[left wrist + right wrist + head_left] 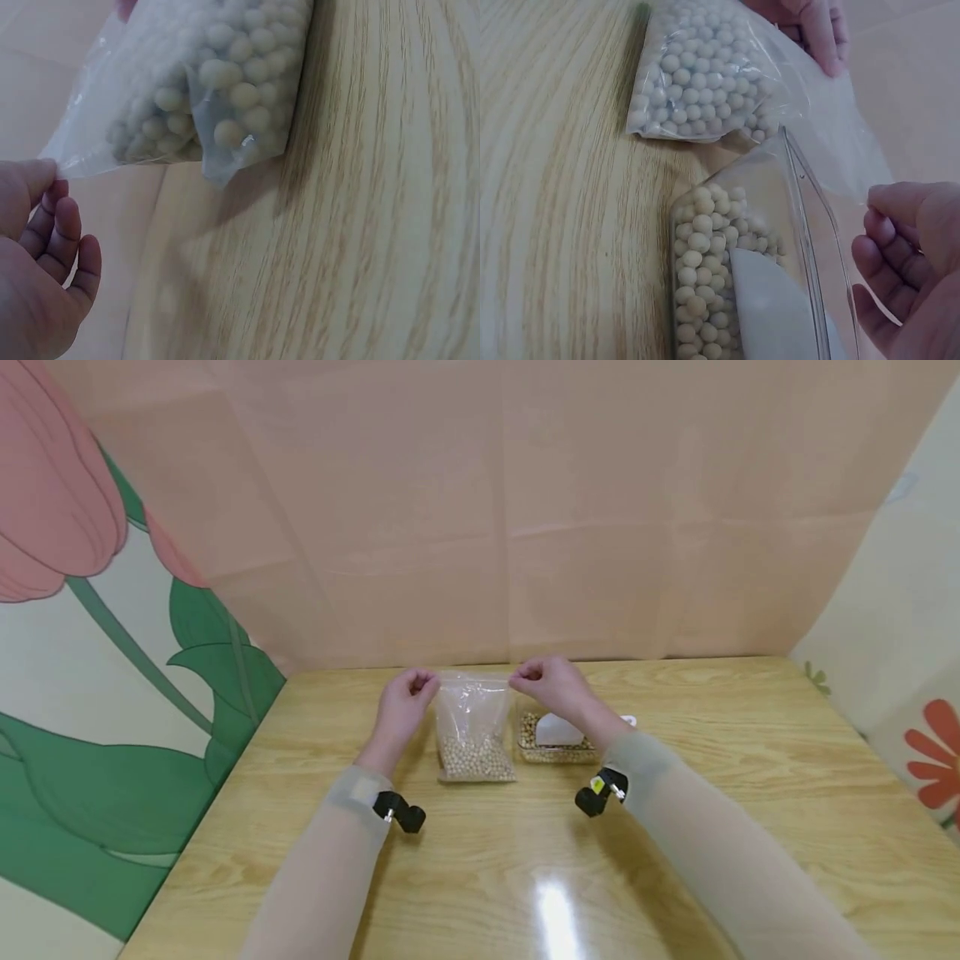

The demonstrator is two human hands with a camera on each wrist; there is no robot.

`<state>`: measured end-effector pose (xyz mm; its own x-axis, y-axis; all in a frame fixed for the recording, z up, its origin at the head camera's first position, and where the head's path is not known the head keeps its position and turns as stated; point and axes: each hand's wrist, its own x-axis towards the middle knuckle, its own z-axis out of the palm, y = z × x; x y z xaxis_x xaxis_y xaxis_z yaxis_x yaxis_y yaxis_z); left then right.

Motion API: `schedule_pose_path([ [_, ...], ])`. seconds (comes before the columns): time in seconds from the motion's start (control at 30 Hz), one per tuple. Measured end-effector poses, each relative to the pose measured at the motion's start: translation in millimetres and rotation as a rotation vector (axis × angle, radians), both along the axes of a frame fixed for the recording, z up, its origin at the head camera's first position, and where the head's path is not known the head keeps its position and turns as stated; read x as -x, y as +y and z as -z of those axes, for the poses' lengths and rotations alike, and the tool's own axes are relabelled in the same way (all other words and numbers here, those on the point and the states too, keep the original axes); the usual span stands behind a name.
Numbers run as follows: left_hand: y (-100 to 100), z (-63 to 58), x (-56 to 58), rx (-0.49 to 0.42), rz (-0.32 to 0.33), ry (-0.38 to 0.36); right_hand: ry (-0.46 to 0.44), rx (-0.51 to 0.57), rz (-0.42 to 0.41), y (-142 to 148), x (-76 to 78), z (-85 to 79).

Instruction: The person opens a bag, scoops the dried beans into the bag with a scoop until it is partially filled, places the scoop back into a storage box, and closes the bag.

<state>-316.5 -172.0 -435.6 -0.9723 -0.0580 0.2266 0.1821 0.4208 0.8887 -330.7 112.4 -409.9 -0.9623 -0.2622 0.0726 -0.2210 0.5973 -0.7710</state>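
Observation:
A clear zip bag [476, 731] stands upright on the table, its lower part filled with small round cream-coloured balls [697, 82]. My left hand [405, 706] pinches the bag's top left corner between thumb and forefinger. At the top right corner, my right hand [558, 687] pinches the bag the same way. In the left wrist view, the left hand [45, 262] has its other fingers loosely curled beside the plastic. The right hand [915, 255] appears in its wrist view at the bag's upper edge. The bag's top edge looks stretched straight between both hands.
Right of the bag, partly under my right forearm, sits a clear plastic box [558, 757] of similar balls. A white scoop [558, 729] lies in it. The wooden table [480, 860] meets a pink backdrop [480, 527] behind.

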Motion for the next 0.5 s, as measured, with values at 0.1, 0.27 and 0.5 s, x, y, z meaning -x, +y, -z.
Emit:
schedule_pose_path([
  [0.1, 0.5, 1.9, 2.8, 0.047, 0.012, -0.011, 0.006, -0.040, -0.002, 0.2, -1.0, 1.7],
  [0.27, 1.5, 0.4, 1.0, 0.300, 0.039, 0.006, 0.082, -0.168, -0.011, 8.1, -9.9, -0.4],
  [0.5, 11.1, -14.9, -24.9, 0.802, 0.050, 0.011, 0.277, -0.502, -0.050, 24.7, -31.8, -5.5],
])
